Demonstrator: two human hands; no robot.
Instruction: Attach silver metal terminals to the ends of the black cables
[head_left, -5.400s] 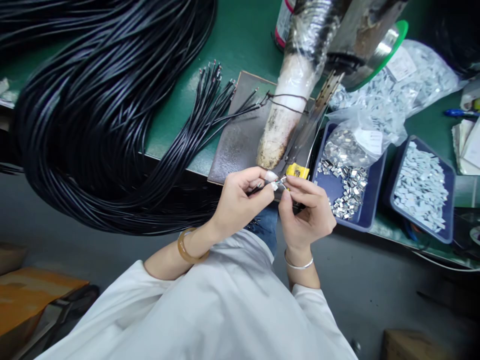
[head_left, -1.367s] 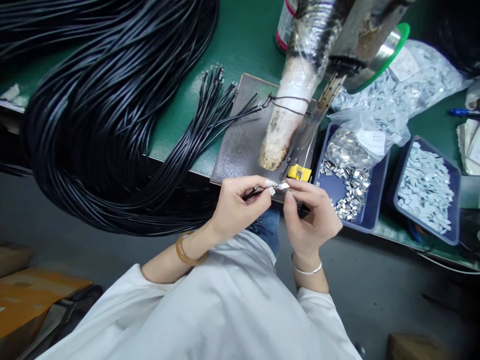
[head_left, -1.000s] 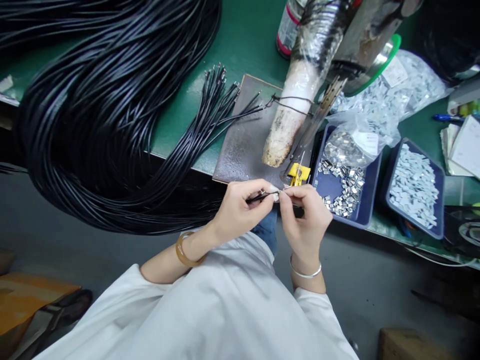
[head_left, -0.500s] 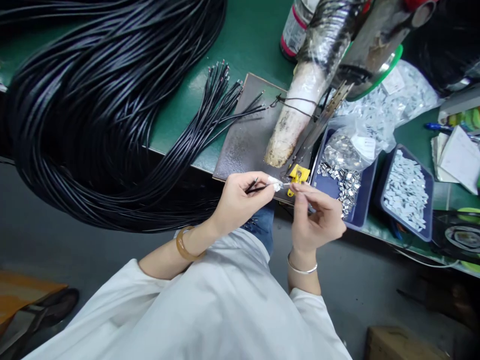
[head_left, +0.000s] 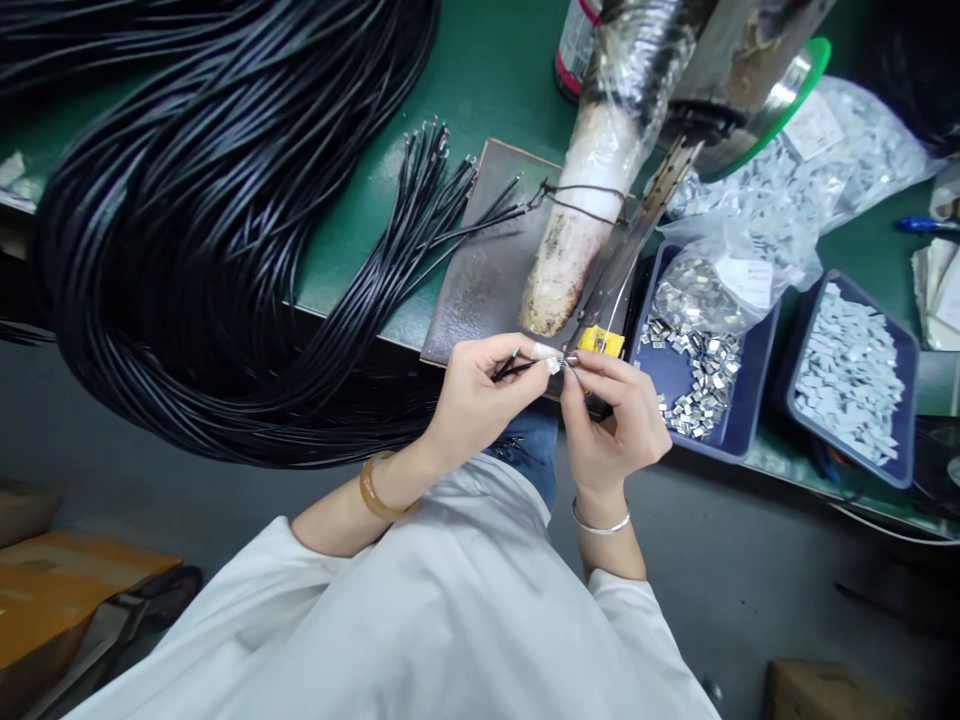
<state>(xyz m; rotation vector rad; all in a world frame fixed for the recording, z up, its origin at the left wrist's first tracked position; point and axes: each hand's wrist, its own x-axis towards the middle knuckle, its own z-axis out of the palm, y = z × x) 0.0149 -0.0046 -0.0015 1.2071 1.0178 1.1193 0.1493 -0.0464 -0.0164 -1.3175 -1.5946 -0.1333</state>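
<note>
Pinched between thumb and fingers of my left hand (head_left: 484, 400) is a black cable (head_left: 511, 371), its end pointing right. White tape wraps a left fingertip. The closed fingertips of my right hand (head_left: 616, 415) meet the cable's end, where a small silvery bit (head_left: 564, 364) shows; whether it is bare wire or a metal part I cannot make out. Just beyond the right fingers is a yellow piece (head_left: 600, 341) at the foot of a metal bar. To the left, a large bundle of black cables (head_left: 187, 210) lies over the table edge, with many stripped ends (head_left: 435, 150) gathered near a dark plate (head_left: 480, 290).
A plastic-wrapped white tube (head_left: 581, 190) slants down over the plate. Right of my hands stand a blue tray (head_left: 763, 370) of small metal pieces and another tray (head_left: 909, 420) of pale pieces. Filled plastic bags (head_left: 847, 150) lie behind them. A cardboard box (head_left: 75, 590) is at lower left.
My right hand has moved left, closing the small gap to my left fingertips at the cable's end. The left hand keeps its grip. The view has shifted slightly.
</note>
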